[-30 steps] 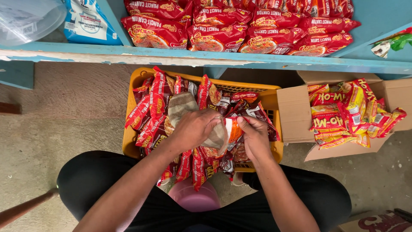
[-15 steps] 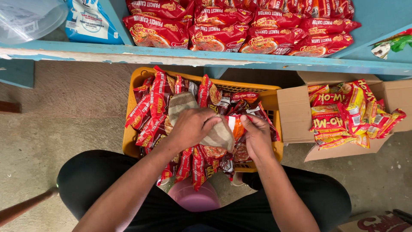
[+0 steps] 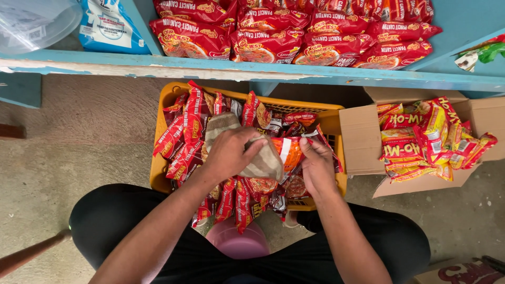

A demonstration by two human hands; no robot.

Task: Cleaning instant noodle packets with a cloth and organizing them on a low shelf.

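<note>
A yellow plastic basket [image 3: 164, 100] on the floor in front of me is packed with several red noodle packets [image 3: 185, 134]. My left hand [image 3: 227, 153] presses a beige-brown cloth [image 3: 263, 160] down on the packets in the middle of the basket and grips it. Right beside it, my right hand [image 3: 317, 167] holds an orange and white noodle packet [image 3: 290, 152] at its right end, fingers curled over it. The cloth partly covers that packet's left side.
A blue wooden shelf [image 3: 252, 71] above the basket carries rows of red noodle packets [image 3: 294, 31], a blue-white bag [image 3: 110, 26] and a clear plastic tub [image 3: 31, 21]. An open cardboard box [image 3: 363, 137] of yellow-red packets stands to the right. A pink stool [image 3: 238, 242] shows between my legs.
Both hands have stayed in the middle of the basket. The orange packet shows more between them, and my left hand has shifted slightly on the cloth.
</note>
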